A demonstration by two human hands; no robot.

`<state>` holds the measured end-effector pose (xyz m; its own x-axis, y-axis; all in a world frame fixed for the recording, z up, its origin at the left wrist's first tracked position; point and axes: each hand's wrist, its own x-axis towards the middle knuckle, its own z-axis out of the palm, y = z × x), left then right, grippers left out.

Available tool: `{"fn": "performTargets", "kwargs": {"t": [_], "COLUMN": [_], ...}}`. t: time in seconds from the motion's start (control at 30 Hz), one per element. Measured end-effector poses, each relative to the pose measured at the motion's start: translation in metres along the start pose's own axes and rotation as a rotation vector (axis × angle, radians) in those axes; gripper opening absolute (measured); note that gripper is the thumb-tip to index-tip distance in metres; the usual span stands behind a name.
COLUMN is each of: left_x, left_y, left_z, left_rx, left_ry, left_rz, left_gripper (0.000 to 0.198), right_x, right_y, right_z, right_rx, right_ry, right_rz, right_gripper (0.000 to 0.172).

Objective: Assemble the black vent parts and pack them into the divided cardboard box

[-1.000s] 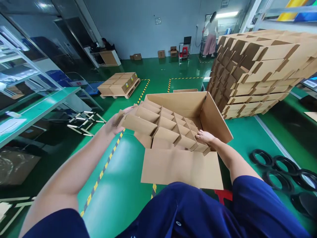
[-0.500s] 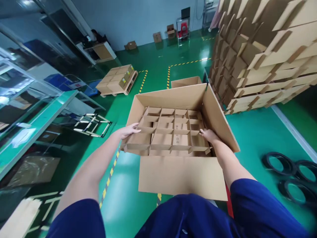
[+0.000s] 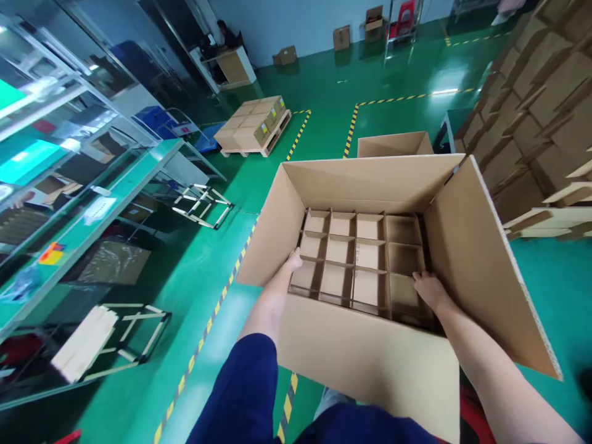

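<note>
In front of me stands a large open cardboard box [image 3: 361, 351] with its flaps spread outward. A cardboard divider grid [image 3: 370, 269] sits down inside its walls, forming several square cells. My left hand [image 3: 293, 261] is closed at the grid's left edge, fingers partly hidden beyond the cardboard. At the opposite side, my right hand [image 3: 429, 288] grips the right edge of the grid, close to the box's right wall. Pale cardboard with some printing shows through the cells.
Another open box [image 3: 393, 145] stands just behind. Tall stacks of cardboard dividers [image 3: 531, 123] rise at the right. A green-topped workbench [image 3: 139, 185] and frame stools [image 3: 203, 205] line the left. Farther off, cartons sit on a wooden pallet [image 3: 277, 132]; a person [image 3: 227, 36] is at a desk.
The divider grid has gone from tilted, its near edge above the box's front, to lying lower inside the box. Both hands moved down with it. My view has shifted left.
</note>
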<state>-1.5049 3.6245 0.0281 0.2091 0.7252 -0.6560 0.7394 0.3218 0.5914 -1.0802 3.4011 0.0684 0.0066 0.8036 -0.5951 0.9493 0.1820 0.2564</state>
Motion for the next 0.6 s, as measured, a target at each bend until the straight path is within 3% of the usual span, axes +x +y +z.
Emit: {"fn": "performTargets", "kwargs": {"t": [0.13, 0.27, 0.37, 0.47, 0.53, 0.6], "left_x": [-0.01, -0.048, -0.093, -0.147, -0.186, -0.22], "left_y": [-0.004, -0.012, -0.031, -0.058, -0.076, -0.096], "left_z": [0.032, 0.038, 0.031, 0.029, 0.039, 0.058], "left_rx": [0.076, 0.097, 0.105, 0.103, 0.116, 0.176], "left_ry": [0.095, 0.07, 0.079, 0.107, 0.073, 0.028], "left_rz": [-0.056, 0.078, 0.147, 0.263, 0.35, 0.422], "left_gripper": [0.089, 0.063, 0.053, 0.05, 0.052, 0.059], "right_x": [-0.012, -0.049, -0.084, -0.116, -0.132, -0.142], "right_y": [-0.023, -0.064, -0.112, -0.172, -0.213, -0.25], "right_z": [-0.02, -0.038, -0.038, -0.029, -0.024, -0.023], "right_rx": [0.143, 0.249, 0.337, 0.548, 0.659, 0.661], "right_ry": [0.124, 0.182, 0.245, 0.403, 0.449, 0.387], "right_rz": [0.151, 0.183, 0.151, 0.043, -0.027, -0.044], "right_gripper": [0.047, 0.038, 0.041, 0.045, 0.049, 0.056]}}
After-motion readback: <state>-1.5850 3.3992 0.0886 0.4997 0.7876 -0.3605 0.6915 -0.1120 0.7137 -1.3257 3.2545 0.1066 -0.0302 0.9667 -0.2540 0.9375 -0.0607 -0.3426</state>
